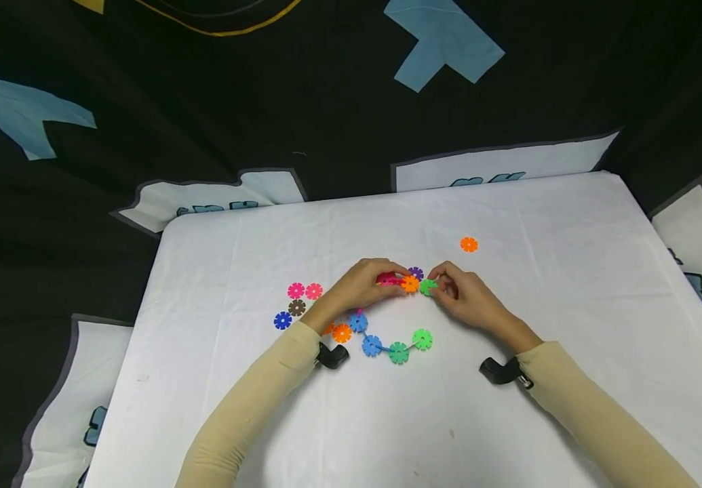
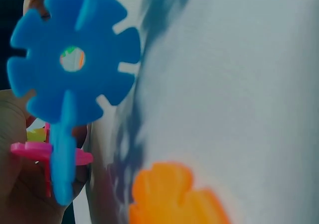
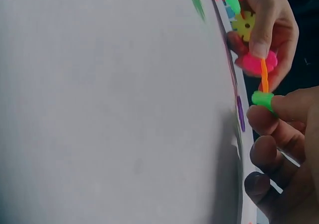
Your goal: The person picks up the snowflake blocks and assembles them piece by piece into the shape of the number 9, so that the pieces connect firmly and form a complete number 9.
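A chain of notched discs hangs from my left hand (image 1: 370, 283), whose fingers and thumb pinch its pink discs (image 3: 259, 62). An orange disc (image 1: 410, 284) sits at the chain's held end. Thumb and fingertips of my right hand (image 1: 469, 298) pinch a green disc (image 1: 429, 287), which meets the orange one edge to edge in the right wrist view. Blue discs (image 1: 372, 346), a teal-green disc (image 1: 398, 352) and a light green disc (image 1: 422, 339) form the chain's other end. A large blue disc (image 2: 75, 59) is close to the left wrist camera.
On the white table (image 1: 509, 420), a purple disc (image 1: 416, 273) lies just beyond the hands and a single orange disc (image 1: 469, 244) farther back. Pink discs (image 1: 296, 291), a brown disc (image 1: 297, 308) and a dark blue disc (image 1: 283, 320) lie left; another orange disc (image 1: 342, 333) is beside the left wrist.
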Tool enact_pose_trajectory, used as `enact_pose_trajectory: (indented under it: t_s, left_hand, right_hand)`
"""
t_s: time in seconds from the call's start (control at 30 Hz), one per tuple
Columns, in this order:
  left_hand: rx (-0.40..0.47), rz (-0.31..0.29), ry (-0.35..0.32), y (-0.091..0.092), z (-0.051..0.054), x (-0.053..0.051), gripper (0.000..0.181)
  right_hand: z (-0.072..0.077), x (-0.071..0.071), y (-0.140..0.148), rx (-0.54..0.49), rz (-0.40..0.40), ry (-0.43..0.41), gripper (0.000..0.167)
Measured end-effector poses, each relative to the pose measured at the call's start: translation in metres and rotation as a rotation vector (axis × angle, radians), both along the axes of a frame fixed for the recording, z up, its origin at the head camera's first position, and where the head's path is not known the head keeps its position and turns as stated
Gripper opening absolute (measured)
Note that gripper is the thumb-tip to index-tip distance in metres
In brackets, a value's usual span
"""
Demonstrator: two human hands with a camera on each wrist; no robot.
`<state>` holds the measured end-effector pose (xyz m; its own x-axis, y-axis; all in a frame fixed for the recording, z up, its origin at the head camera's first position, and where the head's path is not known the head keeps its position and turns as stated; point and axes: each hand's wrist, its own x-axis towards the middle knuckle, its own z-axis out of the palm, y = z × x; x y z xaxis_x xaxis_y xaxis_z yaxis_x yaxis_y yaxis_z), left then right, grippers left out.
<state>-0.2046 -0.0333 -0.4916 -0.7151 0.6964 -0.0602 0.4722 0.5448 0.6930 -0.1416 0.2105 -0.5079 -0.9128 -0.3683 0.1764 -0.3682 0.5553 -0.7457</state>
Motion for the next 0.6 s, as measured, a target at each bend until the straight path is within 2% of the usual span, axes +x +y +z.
enact_pose_trajectory:
  t_s: [0.17,0.37,0.6]
  left_hand:
    - [-0.016,0.01,0.002,0.001,-0.0004,-0.0001,0.036]
    - [0.015,0.026,-0.016,0.0017,-0.0011,-0.0012,0.034]
    - [0.038,0.002,-0.043,0.0037,-0.0013,-0.0005,0.035]
  right_hand:
    - [0.0003,0.0025,-0.004,-0.036,0.01,0.049,0.021]
    - [-0.0005,0.0035,-0.006,-0.061,-0.008,0.085,0.021]
    - [-0.0024,0.0044,-0.0109,-0.092,-0.008,0.095,0.022]
